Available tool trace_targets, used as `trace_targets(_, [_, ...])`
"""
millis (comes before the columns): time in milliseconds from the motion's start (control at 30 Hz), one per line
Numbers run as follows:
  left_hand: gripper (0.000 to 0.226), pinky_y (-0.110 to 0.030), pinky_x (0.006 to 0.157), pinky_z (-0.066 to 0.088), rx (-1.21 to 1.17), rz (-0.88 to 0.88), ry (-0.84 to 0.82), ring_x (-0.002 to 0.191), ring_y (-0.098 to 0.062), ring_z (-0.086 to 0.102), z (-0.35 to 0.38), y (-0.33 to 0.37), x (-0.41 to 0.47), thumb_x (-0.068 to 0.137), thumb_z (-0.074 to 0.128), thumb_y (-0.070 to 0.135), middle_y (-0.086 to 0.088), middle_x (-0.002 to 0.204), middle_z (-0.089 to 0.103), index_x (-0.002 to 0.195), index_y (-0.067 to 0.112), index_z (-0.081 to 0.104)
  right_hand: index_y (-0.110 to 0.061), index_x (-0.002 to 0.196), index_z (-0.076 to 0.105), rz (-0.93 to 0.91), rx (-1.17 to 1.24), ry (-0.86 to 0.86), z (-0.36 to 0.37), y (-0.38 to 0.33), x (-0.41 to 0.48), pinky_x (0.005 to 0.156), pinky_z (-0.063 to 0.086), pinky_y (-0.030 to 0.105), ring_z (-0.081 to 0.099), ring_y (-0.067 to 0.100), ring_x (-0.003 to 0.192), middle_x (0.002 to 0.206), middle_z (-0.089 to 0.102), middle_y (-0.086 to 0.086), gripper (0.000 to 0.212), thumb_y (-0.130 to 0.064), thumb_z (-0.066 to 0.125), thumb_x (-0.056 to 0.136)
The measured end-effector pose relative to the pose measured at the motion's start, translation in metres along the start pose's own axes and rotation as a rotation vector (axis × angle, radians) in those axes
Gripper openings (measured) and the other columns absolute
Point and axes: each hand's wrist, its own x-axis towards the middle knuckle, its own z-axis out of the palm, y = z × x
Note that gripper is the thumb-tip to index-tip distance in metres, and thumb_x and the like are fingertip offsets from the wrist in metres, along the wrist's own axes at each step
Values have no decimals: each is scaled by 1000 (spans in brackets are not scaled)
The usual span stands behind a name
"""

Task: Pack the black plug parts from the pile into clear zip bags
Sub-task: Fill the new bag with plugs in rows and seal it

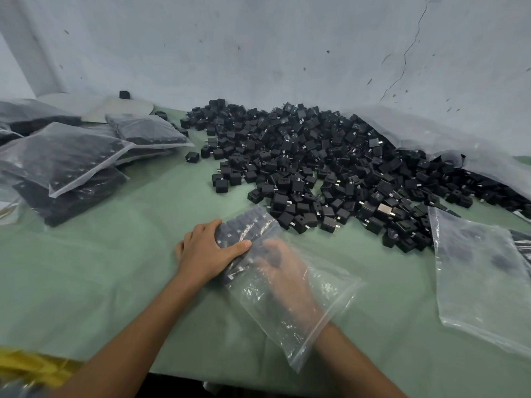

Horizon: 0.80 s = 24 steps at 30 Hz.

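A big pile of black plug parts (316, 168) covers the middle and right of the green table. In front of it lies a clear zip bag (290, 297), its far end filled with rows of plug parts (244, 225). My left hand (209, 251) grips that filled end from the left side, thumb laid across the top. My right hand (287, 277) is inside the bag through its open near end. It shows blurred through the plastic, fingers curled round a dark plug part (274, 254).
Filled bags (66, 159) are stacked at the left. An empty clear bag (477, 277) lies flat at the right, and a large plastic sack (431, 133) lies behind the pile. A wall stands close behind. Something yellow (31, 369) is at the near left edge.
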Motion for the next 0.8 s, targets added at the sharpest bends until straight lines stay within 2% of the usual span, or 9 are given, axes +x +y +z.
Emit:
trace_targets(100, [115,-47,111,28,3,1,2,133,-27,43,1,0,0,50,38,102,2,143,49,146,38,42,-32,123,60,-19,-77,-3,0,1,1,94,44,18,50,-17,108,112,57,-32,30,-31,64,93])
trace_targets(167, [116,-46,111,28,4,2,5,133,-27,43,1,-1,0,50,38,103,2,144,49,146,37,42,-34,123,60,-32,-56,-7,0,-1,-1,94,44,19,52,-15,109,113,58,-33,29,-32,63,94])
trace_targets(300, [115,-46,111,27,8,13,10,134,-27,43,0,-1,-1,52,36,102,2,144,48,146,37,42,-30,128,61,-89,-84,-37,-1,-3,-2,103,47,32,56,-3,114,124,61,-21,30,-24,57,98])
trace_targets(433, [100,-46,115,23,-28,8,24,137,-26,40,2,-3,-3,66,29,97,3,146,47,146,38,43,-23,134,59,-114,-125,-20,-3,-2,-4,112,39,31,50,2,124,133,56,-15,33,-20,45,104])
trace_targets(533, [78,-47,115,23,3,13,15,137,-27,40,2,-2,-1,83,37,86,2,147,47,145,39,42,-27,125,61,-60,-73,-19,-1,-4,-6,101,48,32,59,4,112,121,64,-11,26,-30,45,105])
trace_targets(600, [75,-48,111,28,64,23,0,133,-28,44,0,0,2,83,43,84,1,143,51,143,39,44,-32,115,60,-19,-36,-16,0,-5,-7,93,50,32,61,3,102,108,66,-12,17,-32,48,104])
trace_targets(733, [74,-46,104,34,144,54,-11,125,-26,52,-9,7,10,80,50,82,3,135,59,137,34,50,-24,115,63,-19,-14,-16,-1,-6,-5,95,48,40,61,11,104,109,66,-6,17,-27,50,103])
trace_targets(800, [75,-45,106,33,130,92,-38,129,-25,51,-11,13,16,82,55,76,4,140,57,143,33,47,-24,117,62,-8,-26,-25,0,-6,-5,97,48,40,61,11,106,111,66,-7,19,-30,49,104])
